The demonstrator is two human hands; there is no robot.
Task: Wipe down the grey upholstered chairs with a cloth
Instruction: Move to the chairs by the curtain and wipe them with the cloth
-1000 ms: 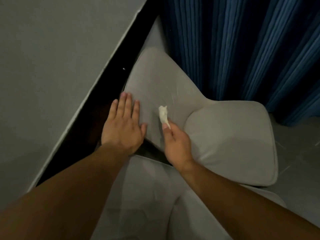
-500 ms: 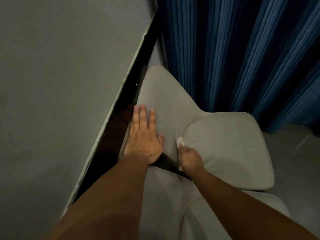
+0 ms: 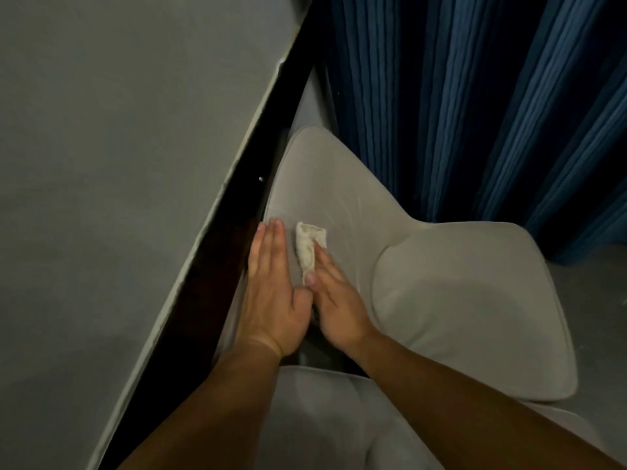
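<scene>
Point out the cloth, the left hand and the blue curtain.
cloth (image 3: 307, 252): head view, middle of the crumpled white wad.
left hand (image 3: 271, 293): head view, back of the hand.
blue curtain (image 3: 475, 106): head view, pleated folds.

Both bare forearms reach forward from the bottom of the view, converging toward the middle. The left hand (image 3: 271, 293) lies flat, palm down, fingers straight and held together, pointing away from the body. The right hand (image 3: 334, 300) sits just beside it, their thumbs touching or nearly so. Its fingers are extended and its thumb presses a cloth (image 3: 308, 247) against them, palm turned downward.
</scene>
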